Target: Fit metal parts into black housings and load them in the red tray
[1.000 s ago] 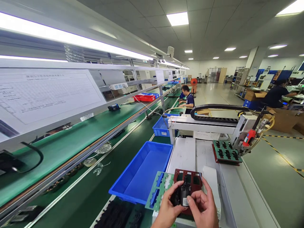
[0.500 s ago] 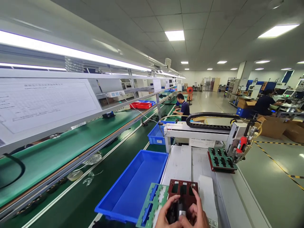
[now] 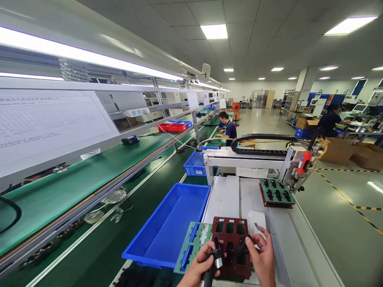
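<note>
My left hand [image 3: 200, 266] is closed round a small black part with a white label [image 3: 217, 257], held just left of a dark red fixture tray [image 3: 231, 235] with several pockets. Over the tray's right side, my right hand [image 3: 261, 257] pinches another small black part [image 3: 241, 247]. A green slotted board [image 3: 191, 247] lies tilted against the tray's left edge. Both sit on the white machine table [image 3: 224, 197] in front of me.
A blue bin [image 3: 173, 223] stands left of the tray, another blue bin [image 3: 194, 164] farther back. A gantry machine [image 3: 254, 157] holds a green board of parts [image 3: 277, 192]. The green conveyor [image 3: 89, 175] runs along the left. People work farther off.
Both hands held one black part together over the tray earlier. They have now drawn apart, each with a black piece, and the camera has shifted slightly.
</note>
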A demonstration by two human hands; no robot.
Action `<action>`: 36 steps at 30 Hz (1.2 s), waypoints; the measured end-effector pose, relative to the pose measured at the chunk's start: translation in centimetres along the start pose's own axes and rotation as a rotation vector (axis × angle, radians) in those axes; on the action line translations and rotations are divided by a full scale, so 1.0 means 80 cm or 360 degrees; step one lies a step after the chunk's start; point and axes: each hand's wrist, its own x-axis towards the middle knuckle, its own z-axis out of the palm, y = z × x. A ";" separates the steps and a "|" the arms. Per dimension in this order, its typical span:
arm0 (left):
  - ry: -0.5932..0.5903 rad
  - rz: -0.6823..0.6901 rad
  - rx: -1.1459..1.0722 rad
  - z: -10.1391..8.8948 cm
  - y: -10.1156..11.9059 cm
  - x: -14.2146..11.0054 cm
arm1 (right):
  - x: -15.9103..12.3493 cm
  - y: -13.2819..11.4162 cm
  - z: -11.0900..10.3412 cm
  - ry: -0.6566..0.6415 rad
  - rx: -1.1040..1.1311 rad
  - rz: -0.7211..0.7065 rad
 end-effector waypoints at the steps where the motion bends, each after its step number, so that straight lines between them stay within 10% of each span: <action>1: -0.0006 -0.0001 0.0083 0.006 -0.004 0.001 | 0.003 -0.018 0.002 -0.0027 0.0109 0.0091; 6: -0.0200 -0.0059 0.0307 0.038 -0.026 0.006 | 0.000 -0.073 0.017 -0.0260 0.0373 0.0275; 12: -0.0166 -0.0106 0.0317 0.040 -0.041 0.007 | -0.015 -0.068 0.026 -0.0521 0.0367 0.0277; 20: 0.0186 0.0514 0.1047 0.038 -0.013 0.006 | -0.038 -0.070 0.014 -0.0369 0.0016 -0.0003; 36: 0.0290 0.0595 0.1413 0.077 0.020 -0.006 | -0.068 -0.062 0.022 -0.0357 -0.0246 -0.0094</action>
